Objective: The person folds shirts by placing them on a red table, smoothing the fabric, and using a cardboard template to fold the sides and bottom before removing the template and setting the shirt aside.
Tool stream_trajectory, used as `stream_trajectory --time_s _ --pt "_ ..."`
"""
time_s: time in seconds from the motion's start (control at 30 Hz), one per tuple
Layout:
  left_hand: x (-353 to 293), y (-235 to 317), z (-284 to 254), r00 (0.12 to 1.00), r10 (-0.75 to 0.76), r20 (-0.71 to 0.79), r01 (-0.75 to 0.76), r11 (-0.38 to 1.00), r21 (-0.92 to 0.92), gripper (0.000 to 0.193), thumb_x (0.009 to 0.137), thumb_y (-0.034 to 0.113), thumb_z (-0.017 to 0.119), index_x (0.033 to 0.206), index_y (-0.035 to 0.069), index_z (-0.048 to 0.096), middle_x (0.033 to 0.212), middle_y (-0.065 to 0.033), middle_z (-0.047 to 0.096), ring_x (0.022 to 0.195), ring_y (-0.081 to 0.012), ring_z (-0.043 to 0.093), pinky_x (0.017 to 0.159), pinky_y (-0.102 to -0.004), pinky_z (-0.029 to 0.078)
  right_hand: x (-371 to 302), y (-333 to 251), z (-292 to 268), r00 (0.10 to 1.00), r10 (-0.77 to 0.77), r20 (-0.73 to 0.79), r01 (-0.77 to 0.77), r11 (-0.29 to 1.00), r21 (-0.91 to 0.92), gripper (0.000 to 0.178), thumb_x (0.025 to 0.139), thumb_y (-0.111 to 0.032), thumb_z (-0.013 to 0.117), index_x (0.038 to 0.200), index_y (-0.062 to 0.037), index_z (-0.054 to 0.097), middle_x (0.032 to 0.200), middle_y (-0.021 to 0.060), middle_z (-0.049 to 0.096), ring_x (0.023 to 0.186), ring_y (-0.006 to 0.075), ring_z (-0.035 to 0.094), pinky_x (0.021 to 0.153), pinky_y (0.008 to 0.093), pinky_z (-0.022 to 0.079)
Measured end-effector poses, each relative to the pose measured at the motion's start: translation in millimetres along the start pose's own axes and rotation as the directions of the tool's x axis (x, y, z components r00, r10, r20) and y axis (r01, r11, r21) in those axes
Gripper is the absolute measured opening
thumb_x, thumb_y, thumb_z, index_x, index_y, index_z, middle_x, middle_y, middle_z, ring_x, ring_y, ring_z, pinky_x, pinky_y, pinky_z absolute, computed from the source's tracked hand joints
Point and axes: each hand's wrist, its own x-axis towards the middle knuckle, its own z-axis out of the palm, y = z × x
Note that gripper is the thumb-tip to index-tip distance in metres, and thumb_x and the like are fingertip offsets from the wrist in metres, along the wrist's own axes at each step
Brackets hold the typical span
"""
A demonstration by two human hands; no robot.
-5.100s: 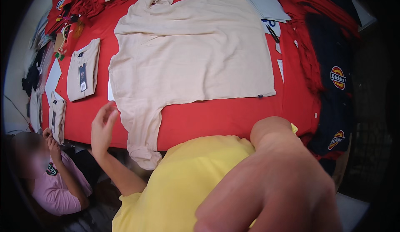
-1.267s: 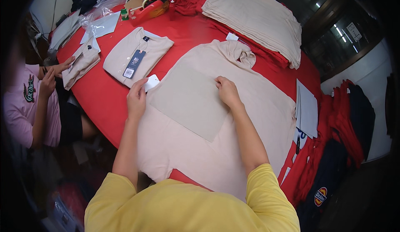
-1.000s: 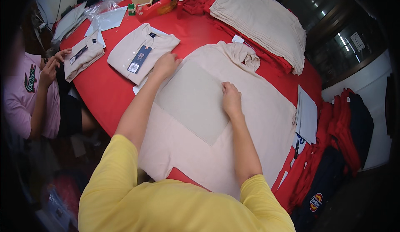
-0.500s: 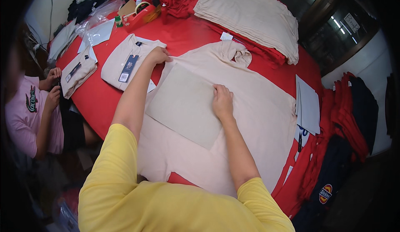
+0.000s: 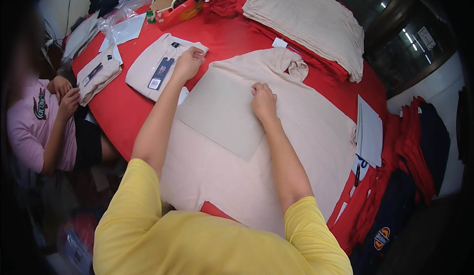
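A cream shirt (image 5: 306, 141) lies spread before me, its collar toward the far right. On its upper part rests a flat grey-beige cardboard sheet (image 5: 222, 112), tilted relative to the table. My right hand (image 5: 264, 99) is closed at the sheet's right edge, with curled fingers against it. My left hand (image 5: 190, 63) is raised beyond the sheet's far left corner, over the right edge of a folded cream shirt (image 5: 143, 70) with a dark hang tag (image 5: 161, 73). Its fingers are loosely bent and apart, with nothing seen between them.
Red cloth (image 5: 111, 109) covers the table. A stack of cream shirts (image 5: 306, 18) lies at the far right, and a red tape dispenser (image 5: 180, 13) at the back. White sheets (image 5: 369, 131) sit at the right edge. At left, another person's hands (image 5: 69, 97) touch a smaller folded shirt (image 5: 98, 77).
My left hand has let go of the spread shirt's edge and lifted off it. The cardboard sheet has shifted farther from me, and my right hand has moved with it.
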Motion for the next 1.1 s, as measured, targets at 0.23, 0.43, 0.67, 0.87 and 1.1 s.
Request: stream_trajectory --time_s 0.23,0.43,0.67,0.87,1.1 --pt "-149 55 2 0.983 0.113 0.145 -0.143 0.967 0.211 0.027 0.084 0.011 0.064 0.111 0.007 0.061 0.107 -0.0112 0.063 0.105 -0.0292 0.058 0.091 -0.0366 0.045 2 9 -4 1.000 0.016 -0.001 -0.016 1.000 0.001 0.016 0.091 -0.011 0.051 0.103 -0.0096 0.061 0.101 0.0113 0.060 0.097 0.0305 0.058 0.082 0.0456 0.043" --pt "-210 57 56 0.957 0.268 0.107 -0.289 0.889 0.356 0.030 0.081 0.018 0.068 0.110 0.013 0.062 0.125 -0.0091 0.050 0.128 -0.0328 0.037 0.109 -0.0589 0.020 9 12 -6 1.000 -0.023 0.013 0.023 0.999 0.028 0.018 0.091 -0.011 0.051 0.104 -0.0072 0.062 0.102 0.0145 0.059 0.099 0.0329 0.057 0.083 0.0468 0.044" --pt "-202 48 55 0.975 0.219 0.034 -0.214 0.892 0.398 0.038 0.082 0.023 0.068 0.118 0.012 0.060 0.131 -0.0121 0.046 0.131 -0.0341 0.034 0.109 -0.0646 0.015 15 17 -7 0.998 -0.052 0.030 0.053 0.998 -0.022 0.021 0.091 -0.013 0.049 0.105 -0.0064 0.063 0.101 0.0166 0.060 0.098 0.0350 0.057 0.082 0.0474 0.044" --pt "-176 54 50 0.980 0.201 0.009 -0.184 0.878 0.442 0.054 0.083 0.036 0.067 0.130 0.014 0.054 0.139 -0.0140 0.041 0.136 -0.0357 0.028 0.111 -0.0621 0.011 12 20 -6 1.000 -0.026 0.007 0.026 1.000 -0.007 0.017 0.088 -0.011 0.055 0.102 -0.0059 0.064 0.100 0.0167 0.061 0.096 0.0350 0.058 0.082 0.0448 0.046" --pt "-172 41 51 0.994 0.102 0.034 -0.105 0.851 0.515 0.068 0.081 0.055 0.063 0.135 0.016 0.051 0.146 -0.0118 0.037 0.139 -0.0342 0.024 0.111 -0.0637 0.007 46 28 -27 0.964 -0.034 -0.265 -0.039 0.963 -0.265 0.030 0.085 -0.018 0.060 0.114 -0.0098 0.063 0.122 0.0148 0.055 0.114 0.0356 0.050 0.085 0.0490 0.044"
